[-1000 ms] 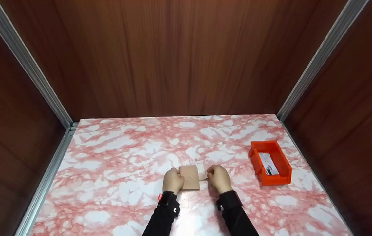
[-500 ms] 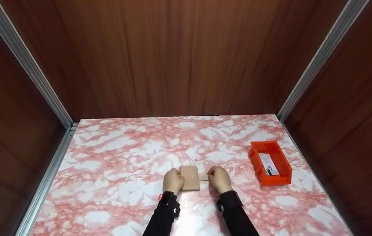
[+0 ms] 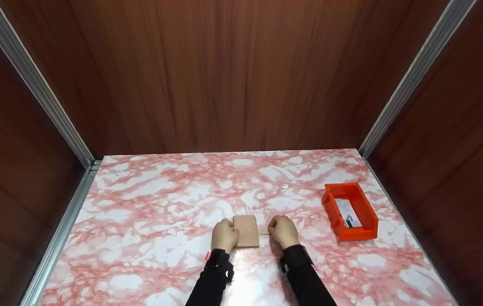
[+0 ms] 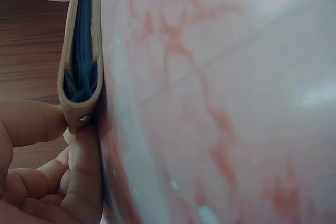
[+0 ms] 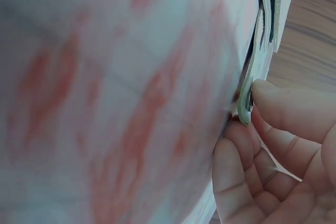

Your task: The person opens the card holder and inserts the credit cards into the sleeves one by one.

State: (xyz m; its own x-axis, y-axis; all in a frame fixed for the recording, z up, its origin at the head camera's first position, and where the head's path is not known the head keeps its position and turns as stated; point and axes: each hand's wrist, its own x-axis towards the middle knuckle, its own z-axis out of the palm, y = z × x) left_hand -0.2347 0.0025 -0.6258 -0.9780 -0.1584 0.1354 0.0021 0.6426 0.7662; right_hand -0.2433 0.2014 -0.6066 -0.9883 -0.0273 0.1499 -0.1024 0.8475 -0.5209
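A tan card holder (image 3: 245,230) lies on the table between both hands, its cover folded over. My left hand (image 3: 224,235) pinches its left, spine edge between thumb and fingers. In the left wrist view, dark inner sleeves (image 4: 82,40) show inside the folded cover, and a small rivet (image 4: 84,118) sits near the spine. From the holder's right side a narrow strap (image 3: 263,232) sticks out. My right hand (image 3: 284,231) pinches the strap's end; the right wrist view shows the thumb over a metal snap (image 5: 249,99) there, with the other fingers curled underneath.
An orange bin (image 3: 354,233) with a printed white card (image 3: 348,212) inside stands on the table to the right. Dark wood-look panels (image 3: 224,76) enclose the marbled red-and-white table (image 3: 160,191) at the back and sides.
The strap, earlier broader and paler beside the holder, now shows as a thin strip, turned in the right fingers. My left hand and the holder have stayed in place.
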